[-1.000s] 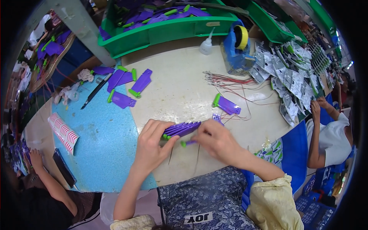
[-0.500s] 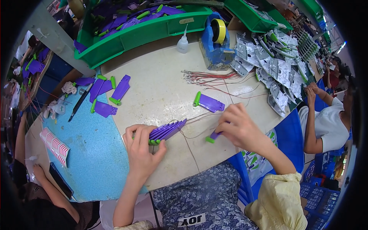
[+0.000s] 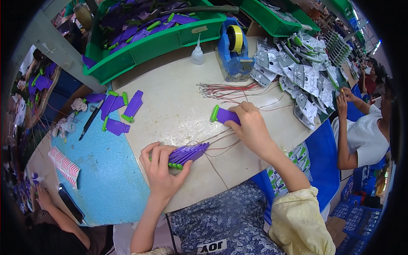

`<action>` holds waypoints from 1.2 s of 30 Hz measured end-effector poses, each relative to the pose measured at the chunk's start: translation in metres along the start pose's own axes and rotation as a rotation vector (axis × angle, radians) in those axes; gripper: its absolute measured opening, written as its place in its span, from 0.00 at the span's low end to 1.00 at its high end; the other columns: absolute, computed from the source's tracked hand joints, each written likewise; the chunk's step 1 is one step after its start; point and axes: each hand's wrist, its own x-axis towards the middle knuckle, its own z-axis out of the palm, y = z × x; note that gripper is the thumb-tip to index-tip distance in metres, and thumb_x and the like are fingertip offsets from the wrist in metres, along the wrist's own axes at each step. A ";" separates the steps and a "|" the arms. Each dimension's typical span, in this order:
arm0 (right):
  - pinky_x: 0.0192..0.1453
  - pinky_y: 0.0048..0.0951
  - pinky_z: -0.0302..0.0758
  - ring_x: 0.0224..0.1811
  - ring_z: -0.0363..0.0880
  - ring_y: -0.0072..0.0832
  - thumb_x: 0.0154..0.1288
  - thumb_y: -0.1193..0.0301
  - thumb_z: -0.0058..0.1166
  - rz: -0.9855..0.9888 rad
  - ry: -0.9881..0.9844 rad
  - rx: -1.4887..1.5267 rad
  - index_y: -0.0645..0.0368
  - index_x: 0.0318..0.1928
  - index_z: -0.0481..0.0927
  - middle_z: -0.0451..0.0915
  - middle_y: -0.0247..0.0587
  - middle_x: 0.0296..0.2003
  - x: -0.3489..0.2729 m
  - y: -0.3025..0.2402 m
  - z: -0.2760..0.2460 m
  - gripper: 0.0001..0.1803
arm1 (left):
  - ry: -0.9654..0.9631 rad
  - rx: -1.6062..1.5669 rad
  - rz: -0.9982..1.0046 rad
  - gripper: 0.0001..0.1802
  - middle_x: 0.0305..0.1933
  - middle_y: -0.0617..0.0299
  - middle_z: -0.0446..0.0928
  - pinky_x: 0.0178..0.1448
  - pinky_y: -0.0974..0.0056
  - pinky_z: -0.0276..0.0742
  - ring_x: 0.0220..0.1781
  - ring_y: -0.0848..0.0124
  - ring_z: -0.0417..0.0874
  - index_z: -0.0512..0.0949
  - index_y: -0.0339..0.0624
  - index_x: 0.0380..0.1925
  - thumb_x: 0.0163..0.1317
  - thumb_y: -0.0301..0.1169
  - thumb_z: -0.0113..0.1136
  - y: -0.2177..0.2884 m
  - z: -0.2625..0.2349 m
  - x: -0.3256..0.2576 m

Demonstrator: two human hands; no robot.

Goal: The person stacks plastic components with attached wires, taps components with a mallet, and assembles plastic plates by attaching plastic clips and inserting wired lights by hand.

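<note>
My left hand (image 3: 163,172) is closed around a fanned stack of purple plastic pieces with green ends (image 3: 190,153), standing on the table at the near middle. Thin wires run out from the stack toward the right. Farther off and to the right, my right hand (image 3: 255,129) pinches the plain end of one purple piece with a green end (image 3: 225,116) at the tabletop. That piece's green end points left, away from my fingers. Beyond it lies a bundle of red and dark wires (image 3: 229,90) with pale tips.
A green bin (image 3: 148,46) of purple pieces stands at the back. Near it are a white dropper bottle (image 3: 197,55) and a blue tape dispenser (image 3: 234,63). Metal plates (image 3: 306,76) are heaped at right. Loose purple pieces (image 3: 134,103) and a knife (image 3: 90,121) lie left. Co-workers sit both sides.
My right hand has moved away from the near table to the single piece and taken hold of it. The piece it held before has left it; the left-hand stack now looks fuller.
</note>
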 end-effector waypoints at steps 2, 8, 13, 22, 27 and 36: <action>0.47 0.40 0.74 0.44 0.77 0.44 0.54 0.75 0.65 -0.043 -0.005 0.084 0.63 0.37 0.81 0.78 0.46 0.36 0.002 0.003 -0.005 0.10 | 0.008 0.044 0.015 0.27 0.43 0.59 0.77 0.60 0.51 0.63 0.57 0.52 0.71 0.78 0.43 0.39 0.39 0.39 0.78 0.000 -0.002 0.003; 0.43 0.38 0.77 0.39 0.77 0.39 0.48 0.74 0.68 -0.386 -0.363 0.241 0.63 0.38 0.80 0.73 0.42 0.34 -0.019 -0.041 -0.024 0.15 | -0.123 0.100 0.048 0.34 0.44 0.66 0.81 0.62 0.54 0.61 0.58 0.57 0.74 0.81 0.44 0.44 0.34 0.44 0.81 -0.001 -0.033 0.011; 0.56 0.39 0.72 0.54 0.72 0.44 0.44 0.73 0.71 -0.455 -0.222 0.164 0.63 0.57 0.69 0.69 0.49 0.52 0.007 -0.065 0.001 0.37 | -0.205 -0.167 0.045 0.30 0.45 0.61 0.83 0.58 0.58 0.69 0.51 0.60 0.79 0.83 0.41 0.43 0.34 0.35 0.81 -0.023 -0.034 0.009; 0.56 0.36 0.77 0.52 0.79 0.36 0.48 0.80 0.66 -0.524 -0.614 0.573 0.61 0.61 0.75 0.82 0.45 0.46 0.027 -0.060 0.019 0.35 | -0.143 -0.303 0.046 0.34 0.44 0.57 0.84 0.45 0.63 0.80 0.42 0.64 0.85 0.78 0.36 0.49 0.39 0.30 0.81 -0.025 -0.038 0.002; 0.63 0.31 0.77 0.62 0.74 0.30 0.50 0.88 0.66 0.141 -0.719 1.669 0.67 0.65 0.71 0.76 0.44 0.60 -0.011 -0.063 0.026 0.38 | -0.005 -1.289 -0.216 0.35 0.55 0.41 0.79 0.60 0.58 0.79 0.58 0.60 0.82 0.68 0.33 0.55 0.52 0.33 0.77 0.008 -0.049 0.025; 0.70 0.35 0.69 0.68 0.67 0.32 0.52 0.85 0.68 0.199 -0.611 1.749 0.69 0.68 0.65 0.70 0.45 0.65 -0.035 -0.073 0.048 0.42 | 0.195 -1.405 -0.178 0.29 0.41 0.46 0.79 0.54 0.60 0.79 0.47 0.62 0.82 0.61 0.33 0.58 0.74 0.47 0.51 0.036 -0.017 0.030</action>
